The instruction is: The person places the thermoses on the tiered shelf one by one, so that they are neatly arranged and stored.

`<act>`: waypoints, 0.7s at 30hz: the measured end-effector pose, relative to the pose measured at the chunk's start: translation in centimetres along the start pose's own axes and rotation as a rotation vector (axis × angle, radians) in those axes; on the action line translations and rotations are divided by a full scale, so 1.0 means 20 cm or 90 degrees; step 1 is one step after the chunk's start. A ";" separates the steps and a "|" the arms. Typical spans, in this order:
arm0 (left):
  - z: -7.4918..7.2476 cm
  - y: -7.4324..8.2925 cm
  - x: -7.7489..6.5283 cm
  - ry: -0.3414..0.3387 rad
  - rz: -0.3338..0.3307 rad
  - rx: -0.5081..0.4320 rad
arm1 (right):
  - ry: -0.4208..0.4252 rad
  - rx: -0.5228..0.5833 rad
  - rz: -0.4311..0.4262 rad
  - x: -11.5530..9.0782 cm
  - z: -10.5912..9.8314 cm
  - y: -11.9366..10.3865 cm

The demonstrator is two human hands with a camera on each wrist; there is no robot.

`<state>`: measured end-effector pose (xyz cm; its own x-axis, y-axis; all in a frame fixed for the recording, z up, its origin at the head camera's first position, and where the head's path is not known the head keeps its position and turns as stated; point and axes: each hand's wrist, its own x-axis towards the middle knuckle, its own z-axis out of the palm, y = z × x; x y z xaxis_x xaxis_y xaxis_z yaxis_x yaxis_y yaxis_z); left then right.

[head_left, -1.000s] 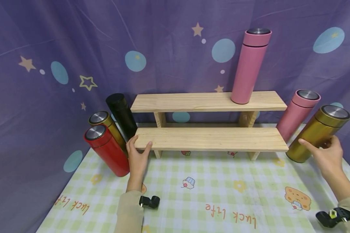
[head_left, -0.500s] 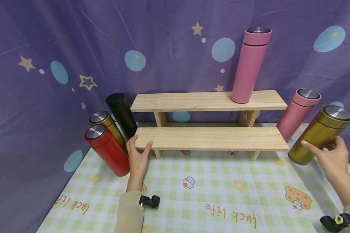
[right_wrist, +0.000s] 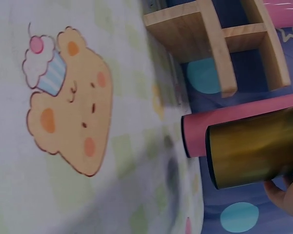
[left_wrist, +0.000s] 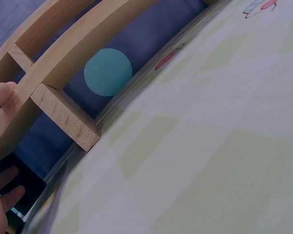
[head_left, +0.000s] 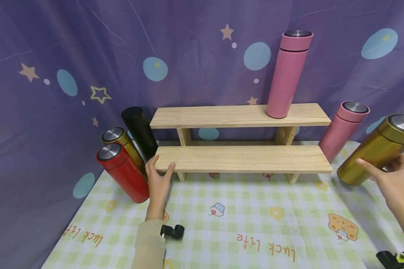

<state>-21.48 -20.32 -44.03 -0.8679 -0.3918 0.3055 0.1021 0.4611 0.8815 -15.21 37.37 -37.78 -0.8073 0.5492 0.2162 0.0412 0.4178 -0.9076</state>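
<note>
My right hand [head_left: 395, 183] grips a gold thermos [head_left: 373, 153] with a steel-topped lid, at the right end of the table. In the right wrist view the base of this gold thermos [right_wrist: 254, 151] hangs clear of the tablecloth. My left hand [head_left: 159, 183] holds the left front corner of the lower board of a two-tier wooden shelf [head_left: 242, 160], thumb at the front edge and fingers at the end. A pink thermos [head_left: 289, 78] stands on the upper board. Behind the gold one, a second pink thermos [head_left: 343, 130] stands on the table.
Left of the shelf stand a red thermos [head_left: 124, 173], another gold thermos [head_left: 132, 151] partly hidden behind it, and a black thermos [head_left: 141, 130]. A green-and-white checked tablecloth [head_left: 249, 224] covers the table. A purple curtain [head_left: 195, 33] hangs behind and at the left.
My right hand has carried the gold thermos rightward, then up off the table and away from the shelf. The left hand has stayed on the shelf's corner.
</note>
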 end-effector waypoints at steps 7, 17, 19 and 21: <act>0.00 0.01 0.00 -0.002 0.001 -0.003 | -0.003 0.052 -0.043 -0.02 -0.02 -0.05; 0.00 0.01 0.00 -0.001 -0.002 0.000 | -0.035 0.087 -0.201 -0.05 -0.04 -0.10; 0.00 0.01 0.00 -0.001 -0.002 0.000 | -0.040 0.091 -0.226 -0.06 -0.04 -0.12; 0.00 0.01 0.00 -0.001 -0.002 0.001 | -0.042 0.093 -0.234 -0.07 -0.04 -0.14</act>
<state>-21.39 -20.22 -43.93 -0.8687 -0.3927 0.3019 0.0983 0.4606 0.8821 -13.73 36.10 -35.24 -0.7887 0.3328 0.5169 -0.3377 0.4681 -0.8166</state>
